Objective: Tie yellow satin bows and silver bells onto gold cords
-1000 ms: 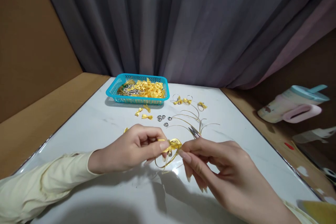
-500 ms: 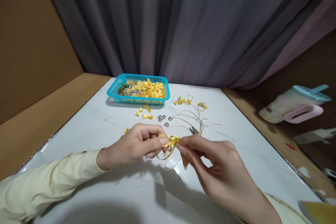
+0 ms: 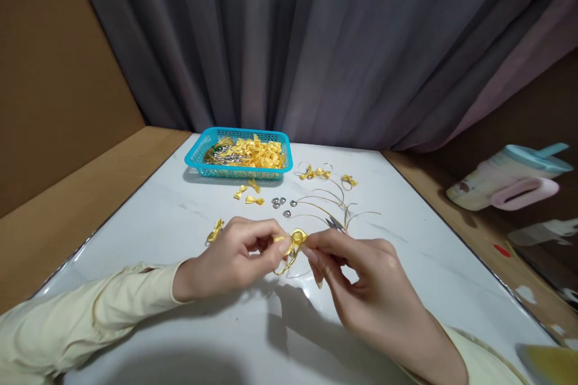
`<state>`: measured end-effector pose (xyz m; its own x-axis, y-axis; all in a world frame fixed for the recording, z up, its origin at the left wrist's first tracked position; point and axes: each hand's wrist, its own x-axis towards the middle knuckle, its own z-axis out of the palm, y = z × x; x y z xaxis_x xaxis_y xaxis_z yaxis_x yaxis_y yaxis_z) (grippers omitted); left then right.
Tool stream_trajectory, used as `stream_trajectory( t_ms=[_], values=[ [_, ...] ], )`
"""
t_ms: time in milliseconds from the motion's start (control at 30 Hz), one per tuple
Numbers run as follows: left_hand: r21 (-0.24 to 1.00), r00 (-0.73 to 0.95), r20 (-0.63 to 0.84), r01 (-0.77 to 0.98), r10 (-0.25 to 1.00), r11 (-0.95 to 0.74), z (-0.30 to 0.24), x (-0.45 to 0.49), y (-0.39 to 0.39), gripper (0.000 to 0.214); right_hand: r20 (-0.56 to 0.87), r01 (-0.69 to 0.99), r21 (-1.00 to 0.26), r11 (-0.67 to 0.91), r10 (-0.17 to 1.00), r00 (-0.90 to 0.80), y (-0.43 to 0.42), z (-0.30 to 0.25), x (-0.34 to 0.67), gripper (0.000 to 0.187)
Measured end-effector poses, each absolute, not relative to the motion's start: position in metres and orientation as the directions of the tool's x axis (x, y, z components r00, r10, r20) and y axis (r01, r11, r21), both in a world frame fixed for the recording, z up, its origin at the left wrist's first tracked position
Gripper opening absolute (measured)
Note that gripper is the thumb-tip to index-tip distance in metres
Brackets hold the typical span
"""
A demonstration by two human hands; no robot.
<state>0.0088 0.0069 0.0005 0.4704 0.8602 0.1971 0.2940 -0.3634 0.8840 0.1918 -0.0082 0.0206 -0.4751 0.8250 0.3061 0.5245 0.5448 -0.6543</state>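
Between my two hands is a yellow ribbon bow [image 3: 298, 236] with a gold cord [image 3: 289, 264] looped below it. My left hand [image 3: 239, 252] pinches the bow's left side between thumb and fingers. On the opposite side, my right hand [image 3: 365, 283] is closed in a pinch on the bow's right end. Just beyond the right hand lie small scissors [image 3: 335, 224], their blades pointing left, with several gold cords [image 3: 323, 198] curving beside them. Silver heart-shaped pieces [image 3: 277, 202] rest past the left hand. Another yellow bow with a cord [image 3: 215, 231] lies to the left of that hand.
A blue basket [image 3: 239, 177] at the back holds yellow bows and a bundle of cords with silver pieces. Loose bows [image 3: 254, 200] lie before it, and corded bows [image 3: 322, 173] to its right. A tumbler [image 3: 510, 177] stands beyond the table's right edge.
My left hand has shifted slightly right and down, uncovering more of the corded bow at its left. The held bow has turned a little, and its cord loop hangs differently.
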Motion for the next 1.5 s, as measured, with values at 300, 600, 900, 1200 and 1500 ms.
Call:
stream_trajectory(
  t_ms=[300,600,900,1200,1500],
  values=[
    [0.930,0.435,0.165,0.230,0.885,-0.286,0.000,0.008,0.009,0.023,0.295,0.494,-0.718,0.491,0.857,-0.423,-0.006,0.020,0.191,0.016],
    [0.945,0.457,0.208,0.134,0.865,-0.298,0.003,0.006,0.008,0.021,0.199,0.336,-0.872,0.355,0.886,-0.419,0.000,0.024,0.193,0.018],
    [0.884,0.570,0.249,0.197,0.783,-0.425,0.013,-0.001,0.012,0.020,-0.004,0.433,-0.854,0.289,0.828,-0.561,0.007,0.052,0.210,0.016],
    [0.635,0.700,0.360,0.301,0.616,-0.712,0.015,-0.004,0.011,0.021,0.115,0.326,-0.877,0.352,0.815,-0.568,0.008,0.057,0.225,0.011],
    [0.593,0.777,0.296,0.307,0.556,-0.744,0.017,-0.005,0.012,0.020,0.227,0.507,-0.654,0.561,0.786,-0.576,0.001,0.048,0.208,0.010]
  ],
)
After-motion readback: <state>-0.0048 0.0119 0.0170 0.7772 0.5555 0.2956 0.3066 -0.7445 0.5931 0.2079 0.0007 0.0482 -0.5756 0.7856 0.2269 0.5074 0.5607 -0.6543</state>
